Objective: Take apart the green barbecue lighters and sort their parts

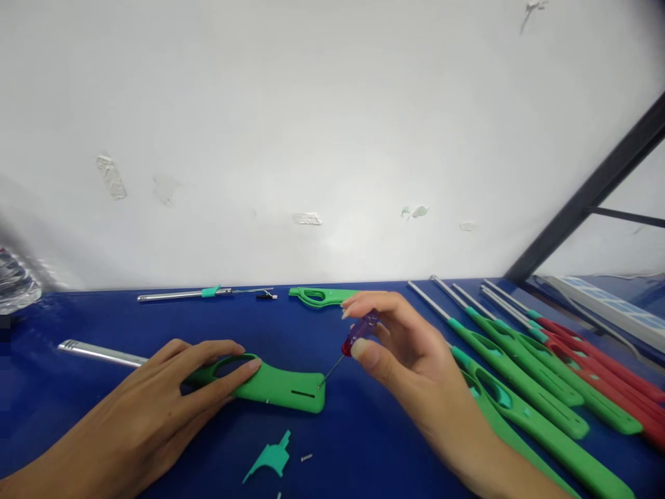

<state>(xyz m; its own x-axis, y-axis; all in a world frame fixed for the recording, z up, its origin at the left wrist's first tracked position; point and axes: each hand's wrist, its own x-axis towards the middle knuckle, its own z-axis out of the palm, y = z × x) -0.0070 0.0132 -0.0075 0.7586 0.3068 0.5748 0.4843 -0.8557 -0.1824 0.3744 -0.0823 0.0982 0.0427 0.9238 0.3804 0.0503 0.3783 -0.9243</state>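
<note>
A green long-necked gas lighter (283, 387) lies on the blue tabletop, its metal tube (104, 353) pointing left. My left hand (171, 395) grips it around the trigger opening and covers part of it. In my right hand (410, 367) is a small screwdriver (358, 336) with a purple and red handle, pinched between thumb and fingers. The screwdriver's tip meets the hole near the right end of the lighter's handle. Nearer me lie a teal trigger piece (271, 459) and a small screw (306, 457).
Several green lighters (524, 374) and red lighters (597, 360) lie in a slanted row at the right. Toward the white wall are a metal tube with a teal piece (210, 292), a small black part (266, 296) and a green handle shell (322, 296). A dark frame (587, 194) rises at right.
</note>
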